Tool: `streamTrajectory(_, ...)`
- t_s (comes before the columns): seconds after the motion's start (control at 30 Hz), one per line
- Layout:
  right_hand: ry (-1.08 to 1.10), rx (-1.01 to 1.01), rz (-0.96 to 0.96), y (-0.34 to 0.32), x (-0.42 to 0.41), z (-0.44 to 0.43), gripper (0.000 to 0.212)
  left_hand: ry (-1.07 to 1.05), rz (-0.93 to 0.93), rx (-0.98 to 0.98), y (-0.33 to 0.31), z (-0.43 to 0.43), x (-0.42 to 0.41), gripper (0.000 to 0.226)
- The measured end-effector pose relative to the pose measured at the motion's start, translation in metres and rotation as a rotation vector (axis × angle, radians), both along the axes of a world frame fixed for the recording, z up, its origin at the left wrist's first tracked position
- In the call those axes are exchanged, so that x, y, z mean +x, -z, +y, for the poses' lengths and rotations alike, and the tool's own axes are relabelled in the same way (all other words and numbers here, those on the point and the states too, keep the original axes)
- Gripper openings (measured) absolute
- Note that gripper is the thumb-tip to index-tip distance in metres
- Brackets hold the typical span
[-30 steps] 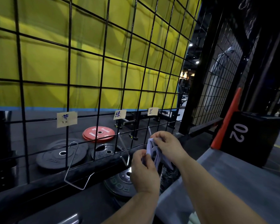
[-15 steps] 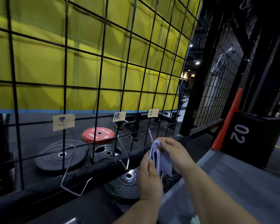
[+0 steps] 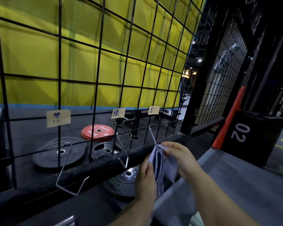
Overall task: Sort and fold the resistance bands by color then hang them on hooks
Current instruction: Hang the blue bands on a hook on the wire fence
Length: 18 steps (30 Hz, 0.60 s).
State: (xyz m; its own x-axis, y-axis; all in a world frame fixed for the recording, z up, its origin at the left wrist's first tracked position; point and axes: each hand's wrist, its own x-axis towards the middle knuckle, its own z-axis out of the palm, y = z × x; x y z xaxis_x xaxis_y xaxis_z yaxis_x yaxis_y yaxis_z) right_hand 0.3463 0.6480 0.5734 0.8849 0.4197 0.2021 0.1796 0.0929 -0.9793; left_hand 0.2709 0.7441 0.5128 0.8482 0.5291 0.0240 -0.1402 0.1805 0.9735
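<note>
A folded pale lilac-blue resistance band (image 3: 158,167) hangs between both hands, its top edge touching the right metal hook (image 3: 153,136) on the black wire grid (image 3: 96,88). My left hand (image 3: 145,180) pinches the band's left side from below. My right hand (image 3: 181,159) grips its upper right edge. Two other wire hooks, a left hook (image 3: 67,170) and a middle hook (image 3: 122,149), hang bare. Paper labels sit above them: a left label (image 3: 58,118), a middle label (image 3: 118,113) and a right label (image 3: 153,110).
Behind the grid lie black weight plates (image 3: 59,152) and a red plate (image 3: 97,132) on the floor, with a yellow curtain beyond. Another black plate (image 3: 121,183) lies below my hands. A grey surface (image 3: 235,185) is on the right, beside a black box marked 02 (image 3: 248,134).
Both hands have lifted the folded band slightly and brought it up against the right hook; the left hand shifted from in front of the band to its lower left side.
</note>
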Motion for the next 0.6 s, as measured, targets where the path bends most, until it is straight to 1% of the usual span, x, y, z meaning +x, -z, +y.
streamTrajectory(0.07,-0.060,0.051,0.067,0.004,0.002,-0.002,0.015,0.018,-0.001,0.072,0.006,0.002,0.000,0.034)
streamTrajectory(0.17,0.045,0.071,0.178,0.007,0.004,0.002,0.025,0.061,0.018,0.209,0.017,0.006,0.005,0.037)
streamTrajectory(0.23,0.132,-0.018,0.170,0.008,0.007,0.004,0.021,0.029,0.038,0.334,0.022,0.009,0.009,0.035)
streamTrajectory(0.3,0.179,-0.095,0.158,0.009,0.010,0.005,0.014,-0.053,0.038,0.461,0.026,0.011,0.013,0.038)
streamTrajectory(0.4,0.205,-0.178,0.190,0.008,0.012,0.006,0.021,-0.164,-0.003,0.554,0.028,0.012,0.011,0.044)
streamTrajectory(0.47,0.234,-0.227,0.206,0.006,0.011,0.006,0.020,-0.211,-0.051,0.641,0.031,0.013,0.008,0.045)
streamTrajectory(0.53,0.264,-0.253,0.217,0.006,0.012,0.006,0.017,-0.201,-0.065,0.701,0.035,0.013,0.008,0.047)
streamTrajectory(0.6,0.272,-0.270,0.226,0.007,0.013,0.007,0.015,-0.109,-0.064,0.700,0.038,0.011,0.010,0.046)
